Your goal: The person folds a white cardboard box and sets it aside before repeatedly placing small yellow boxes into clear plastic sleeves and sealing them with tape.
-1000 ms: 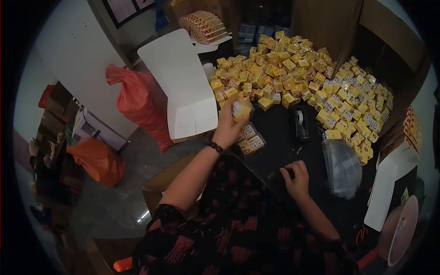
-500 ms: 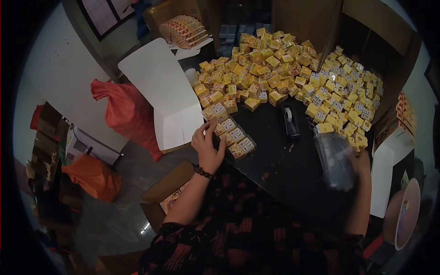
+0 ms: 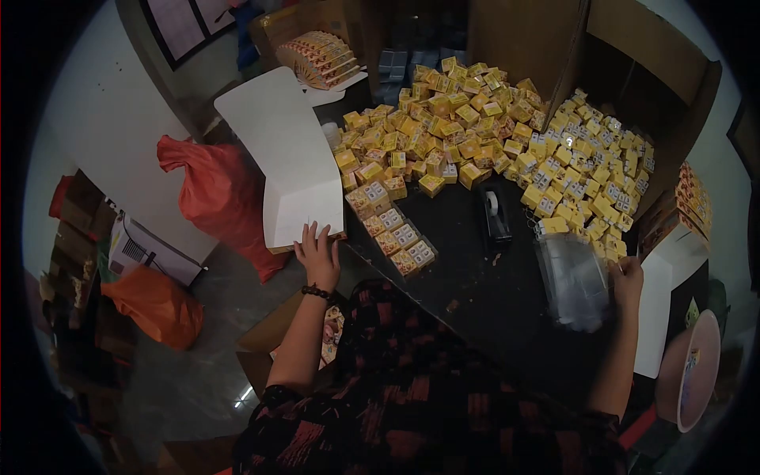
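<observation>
My left hand [image 3: 318, 257], with a beaded bracelet at the wrist, has its fingers apart at the front edge of an open white box [image 3: 305, 212]. To its right, several small patterned boxes in clear packs [image 3: 396, 236] lie in a row on the black table [image 3: 467, 281]. My right hand [image 3: 627, 279] is closed beside a stack of clear plastic packaging [image 3: 575, 281]; its fingers pinch something I cannot make out. Behind it lies a heap of small yellow boxes with white-grey faces [image 3: 590, 170].
A black tape dispenser [image 3: 495, 215] stands mid-table. Behind is a pile of yellow boxes [image 3: 443, 119]. Cardboard [image 3: 665, 47] rises at the back right. A red bag [image 3: 214, 190] is at left, a pink basin [image 3: 687, 372] at lower right, an open carton [image 3: 257, 360] below left.
My left hand has moved left, from the packed small boxes to the white box's edge, its fingers spreading. My right hand has shifted slightly right, beside the clear packaging.
</observation>
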Demonstrator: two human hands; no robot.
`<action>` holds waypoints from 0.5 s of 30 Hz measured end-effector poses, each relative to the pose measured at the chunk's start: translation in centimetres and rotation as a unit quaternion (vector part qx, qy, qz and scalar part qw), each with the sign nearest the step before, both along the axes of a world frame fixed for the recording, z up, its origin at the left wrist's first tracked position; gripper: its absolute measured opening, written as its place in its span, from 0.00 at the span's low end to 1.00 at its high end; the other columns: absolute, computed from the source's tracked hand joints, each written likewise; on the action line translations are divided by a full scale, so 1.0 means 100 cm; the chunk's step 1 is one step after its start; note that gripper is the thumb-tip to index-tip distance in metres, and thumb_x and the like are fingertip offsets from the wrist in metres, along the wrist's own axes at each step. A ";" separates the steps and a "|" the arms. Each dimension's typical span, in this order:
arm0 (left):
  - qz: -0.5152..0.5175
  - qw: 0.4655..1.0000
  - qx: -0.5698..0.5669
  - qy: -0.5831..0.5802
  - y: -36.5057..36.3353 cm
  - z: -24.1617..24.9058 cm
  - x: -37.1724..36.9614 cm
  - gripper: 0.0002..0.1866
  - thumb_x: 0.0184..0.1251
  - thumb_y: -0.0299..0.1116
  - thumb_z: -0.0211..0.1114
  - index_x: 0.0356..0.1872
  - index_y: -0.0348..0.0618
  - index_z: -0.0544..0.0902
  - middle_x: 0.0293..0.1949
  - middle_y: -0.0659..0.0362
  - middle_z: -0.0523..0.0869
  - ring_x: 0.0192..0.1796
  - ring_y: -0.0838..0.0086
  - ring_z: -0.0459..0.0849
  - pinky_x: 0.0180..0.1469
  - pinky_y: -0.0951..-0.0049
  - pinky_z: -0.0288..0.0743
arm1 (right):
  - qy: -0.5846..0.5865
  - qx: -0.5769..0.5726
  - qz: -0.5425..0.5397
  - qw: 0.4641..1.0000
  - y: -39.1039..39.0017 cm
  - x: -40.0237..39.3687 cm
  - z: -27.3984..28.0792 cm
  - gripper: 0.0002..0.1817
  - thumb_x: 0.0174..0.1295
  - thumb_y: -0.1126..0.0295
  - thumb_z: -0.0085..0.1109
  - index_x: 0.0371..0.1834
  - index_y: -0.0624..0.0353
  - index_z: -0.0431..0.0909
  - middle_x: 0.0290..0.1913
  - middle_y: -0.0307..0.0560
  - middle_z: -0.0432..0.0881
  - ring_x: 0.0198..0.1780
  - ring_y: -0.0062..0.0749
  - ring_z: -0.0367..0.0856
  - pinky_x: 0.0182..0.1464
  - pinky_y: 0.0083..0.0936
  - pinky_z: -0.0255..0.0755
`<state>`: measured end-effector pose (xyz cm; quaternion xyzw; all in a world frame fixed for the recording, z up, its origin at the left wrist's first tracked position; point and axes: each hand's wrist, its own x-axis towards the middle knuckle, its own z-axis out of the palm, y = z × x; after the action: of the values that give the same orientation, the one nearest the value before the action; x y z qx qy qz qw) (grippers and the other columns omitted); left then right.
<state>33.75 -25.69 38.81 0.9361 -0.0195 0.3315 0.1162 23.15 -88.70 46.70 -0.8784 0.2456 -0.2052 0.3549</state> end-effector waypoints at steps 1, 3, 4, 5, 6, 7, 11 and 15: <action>-0.007 1.000 -0.004 -0.002 -0.002 0.002 -0.003 0.21 0.66 0.31 0.58 0.60 0.49 0.72 0.65 0.52 0.67 0.71 0.55 0.59 0.69 0.44 0.43 | -0.013 0.130 0.023 0.991 0.006 -0.005 0.012 0.11 0.54 0.71 0.67 0.37 0.63 0.78 0.29 0.40 0.76 0.32 0.25 0.73 0.37 0.22 0.69; -0.036 0.998 -0.041 -0.032 -0.022 0.018 -0.016 0.20 0.66 0.31 0.58 0.59 0.47 0.73 0.63 0.51 0.68 0.69 0.55 0.60 0.69 0.47 0.46 | -0.052 0.176 0.049 0.982 0.066 -0.018 0.064 0.09 0.56 0.73 0.65 0.39 0.62 0.78 0.29 0.37 0.75 0.31 0.21 0.72 0.34 0.19 0.68; -0.060 0.993 -0.076 -0.065 -0.037 0.034 -0.026 0.19 0.65 0.31 0.58 0.58 0.46 0.74 0.62 0.50 0.69 0.68 0.54 0.61 0.68 0.49 0.48 | -0.094 0.222 0.079 0.967 0.099 -0.024 0.082 0.08 0.58 0.75 0.62 0.41 0.60 0.78 0.29 0.33 0.74 0.29 0.17 0.71 0.32 0.16 0.67; -0.116 0.985 -0.111 -0.065 -0.065 0.060 -0.046 0.19 0.63 0.31 0.61 0.56 0.43 0.75 0.58 0.50 0.71 0.64 0.54 0.65 0.65 0.54 0.55 | -0.106 0.217 0.110 0.964 0.119 -0.026 0.080 0.09 0.60 0.76 0.60 0.44 0.61 0.77 0.29 0.34 0.75 0.30 0.17 0.72 0.34 0.16 0.68; -0.198 0.972 -0.114 -0.056 -0.090 0.074 -0.063 0.21 0.61 0.31 0.62 0.56 0.43 0.75 0.57 0.50 0.72 0.61 0.55 0.67 0.63 0.55 0.57 | -0.115 0.214 0.145 0.959 0.139 -0.026 0.075 0.11 0.61 0.77 0.59 0.46 0.62 0.77 0.30 0.35 0.76 0.31 0.17 0.73 0.35 0.15 0.69; -0.274 0.953 -0.116 -0.049 -0.112 0.086 -0.080 0.22 0.60 0.31 0.64 0.56 0.42 0.75 0.56 0.51 0.72 0.59 0.55 0.68 0.61 0.55 0.59 | -0.116 0.237 0.192 0.945 0.164 -0.029 0.074 0.09 0.62 0.77 0.58 0.45 0.63 0.78 0.31 0.36 0.76 0.33 0.19 0.76 0.37 0.16 0.70; -0.376 0.917 -0.131 0.026 -0.179 0.125 -0.113 0.26 0.54 0.34 0.71 0.55 0.40 0.75 0.53 0.51 0.74 0.55 0.58 0.71 0.59 0.61 0.63 | -0.112 0.331 0.299 0.888 0.239 -0.038 0.066 0.06 0.65 0.78 0.55 0.42 0.67 0.78 0.36 0.41 0.77 0.41 0.25 0.82 0.41 0.18 0.75; -0.381 0.889 -0.251 0.042 -0.186 0.109 -0.112 0.30 0.50 0.38 0.75 0.54 0.38 0.75 0.46 0.55 0.77 0.52 0.63 0.73 0.53 0.68 0.66 | -0.102 0.269 0.361 0.887 0.257 -0.046 0.056 0.06 0.65 0.78 0.54 0.42 0.68 0.76 0.40 0.43 0.76 0.44 0.29 0.83 0.41 0.19 0.76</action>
<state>22.54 -44.29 49.67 0.8095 -0.2856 0.2162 0.4653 18.59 -63.01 52.26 -0.7512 -0.0799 -0.0778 0.6505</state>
